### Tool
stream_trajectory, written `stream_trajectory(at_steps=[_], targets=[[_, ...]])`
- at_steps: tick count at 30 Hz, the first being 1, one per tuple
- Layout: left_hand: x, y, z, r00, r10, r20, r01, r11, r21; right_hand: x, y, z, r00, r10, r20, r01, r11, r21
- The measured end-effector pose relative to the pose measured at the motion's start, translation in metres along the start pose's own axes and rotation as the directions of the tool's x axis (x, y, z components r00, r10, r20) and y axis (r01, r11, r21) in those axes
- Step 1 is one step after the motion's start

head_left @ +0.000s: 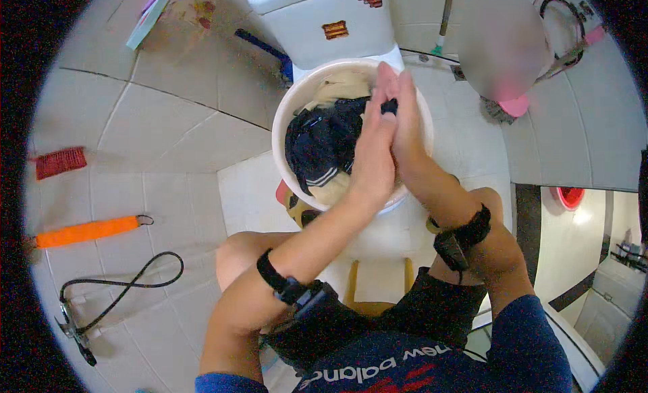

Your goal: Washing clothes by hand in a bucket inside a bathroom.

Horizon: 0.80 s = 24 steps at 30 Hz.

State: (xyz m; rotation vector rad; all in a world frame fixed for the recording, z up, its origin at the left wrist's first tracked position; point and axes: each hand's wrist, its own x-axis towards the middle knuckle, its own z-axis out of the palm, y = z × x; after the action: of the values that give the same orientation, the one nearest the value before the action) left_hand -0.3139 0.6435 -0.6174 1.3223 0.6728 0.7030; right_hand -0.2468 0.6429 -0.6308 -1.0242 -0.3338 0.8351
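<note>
A round white basin (282,123) stands on the tiled floor in front of my knees, holding a dark navy garment (320,140) with striped trim and a cream cloth (341,88). My left hand (374,146) and my right hand (405,116) are pressed palm to palm above the basin's right side. A bit of the dark fabric (389,107) is pinched between them near the fingertips. Both wrists carry black bands with small devices.
A white toilet (331,25) stands just behind the basin. An orange-handled brush (84,231), a black hose (128,285) and a red scrubber (61,162) lie on the tiles at left. A mop (503,106) leans at right. A red bowl (571,197) sits past a doorway.
</note>
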Motion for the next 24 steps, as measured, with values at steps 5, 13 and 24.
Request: stream_trajectory(at_steps=[5, 13, 24], targets=[[0.039, 0.027, -0.044, 0.953, -0.301, 0.040, 0.291, 0.868, -0.401, -0.039, 0.022, 0.012, 0.890, -0.297, 0.345, 0.391, 0.887, -0.246], [0.041, 0.001, -0.030, 0.995, -0.030, 0.091, 0.051, 0.969, -0.242, -0.021, 0.012, -0.003, 0.915, -0.260, 0.309, 0.339, 0.911, -0.235], [0.014, 0.061, -0.032, 0.920, -0.347, 0.182, 0.386, 0.715, -0.583, -0.067, -0.023, 0.037, 0.957, -0.228, 0.177, 0.283, 0.862, -0.421]])
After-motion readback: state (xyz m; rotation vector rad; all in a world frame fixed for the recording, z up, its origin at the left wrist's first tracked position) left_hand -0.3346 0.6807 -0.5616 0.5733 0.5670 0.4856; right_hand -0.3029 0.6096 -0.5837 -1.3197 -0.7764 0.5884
